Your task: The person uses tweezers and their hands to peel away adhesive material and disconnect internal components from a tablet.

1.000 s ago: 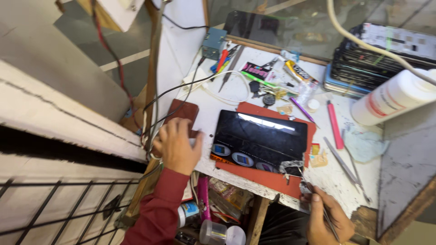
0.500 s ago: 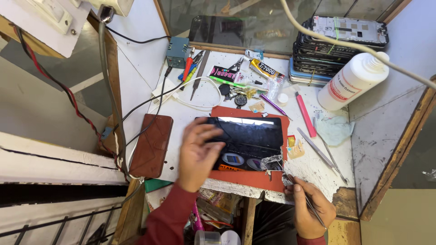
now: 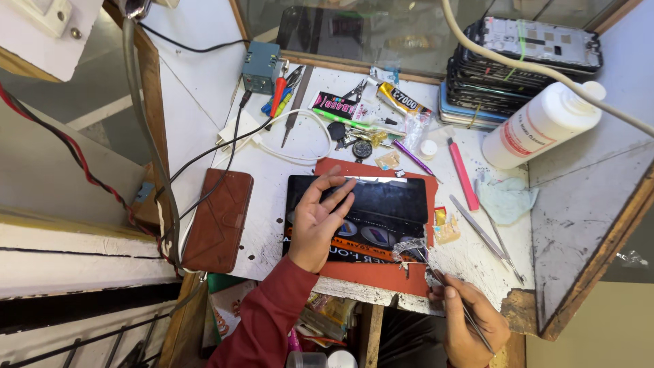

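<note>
Left hand [image 3: 320,221] flat, fingers spread, on dark tablet [image 3: 361,215] lying on red mat [image 3: 381,272], desk [image 3: 272,204] centre. Right hand [image 3: 473,320] pinches tweezers [image 3: 449,293]. White bottle [image 3: 541,126], red-printed label, far right.

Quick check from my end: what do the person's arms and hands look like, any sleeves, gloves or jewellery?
The left arm wears a long dark red sleeve reaching the wrist. The left hand is bare, with no glove or ring visible. The right hand is bare too; its arm is cut off by the picture edge, so no sleeve shows there.
</note>
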